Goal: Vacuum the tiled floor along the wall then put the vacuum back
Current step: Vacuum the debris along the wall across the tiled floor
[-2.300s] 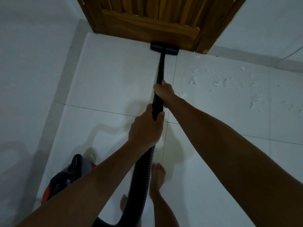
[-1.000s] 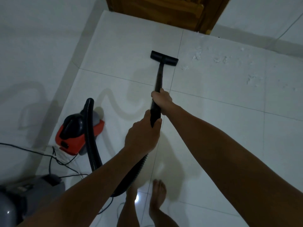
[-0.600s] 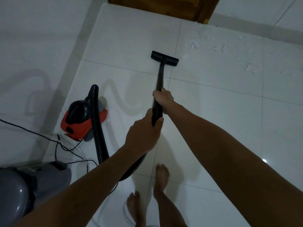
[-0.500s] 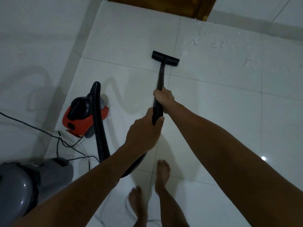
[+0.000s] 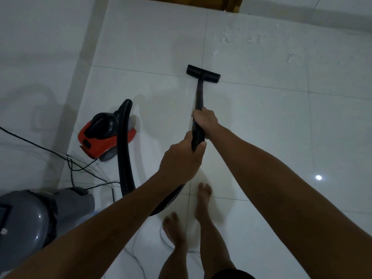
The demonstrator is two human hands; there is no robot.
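A black vacuum wand (image 5: 199,95) runs from my hands to a flat black floor nozzle (image 5: 203,74) resting on the white tiled floor (image 5: 261,121). My right hand (image 5: 205,119) grips the wand higher up. My left hand (image 5: 182,160) grips the ribbed black hose (image 5: 125,150) just behind it. The hose loops back to the red and black vacuum body (image 5: 104,135), which sits on the floor at the left near the wall. White debris (image 5: 251,40) lies scattered on the tiles beyond the nozzle.
A grey rounded appliance (image 5: 30,220) stands at the lower left. Black and white cables (image 5: 80,168) trail across the floor beside the vacuum body. A wooden door bottom (image 5: 231,3) shows at the top edge. My bare feet (image 5: 203,198) stand behind the hose.
The nozzle has been drawn back from the wooden door toward me. The view has pulled back, bringing the vacuum body, cables and grey appliance into sight. Both hands keep their grip.
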